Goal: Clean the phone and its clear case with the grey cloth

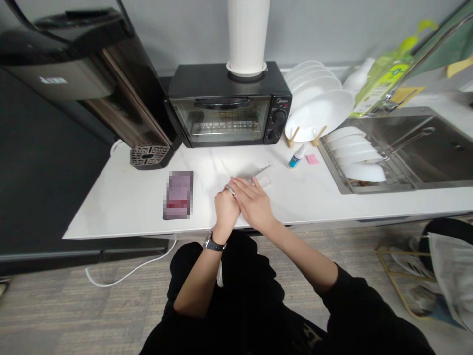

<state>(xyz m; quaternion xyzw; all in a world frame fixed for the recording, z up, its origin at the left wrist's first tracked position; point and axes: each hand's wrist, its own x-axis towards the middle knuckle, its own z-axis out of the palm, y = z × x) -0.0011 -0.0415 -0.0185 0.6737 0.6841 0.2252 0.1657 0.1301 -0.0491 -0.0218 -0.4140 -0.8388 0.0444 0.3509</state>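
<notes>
My left hand point(225, 209) is closed in a fist near the counter's front edge, with a dark-strapped watch on its wrist. A slim, silvery stick-like tool point(261, 170) runs out from under my hands toward the back right; its exact kind does not show. My right hand point(254, 201) lies across the left one, its fingers stretched out flat and partly covering the left fingers and the tool. Just beyond my right hand is a small clear plastic piece point(265, 182). Farther right are a small white bottle with a blue-green label point(296, 157) and a pink sticky note point(312, 159).
A black toaster oven point(231, 86) stands behind, with a white pot point(248, 34) on top. At left are a drink dispenser point(121, 93) and a blurred-out phone-like object point(178, 195). White plates point(320, 113) and a sink point(424, 182) with bowls point(360, 157) are at right.
</notes>
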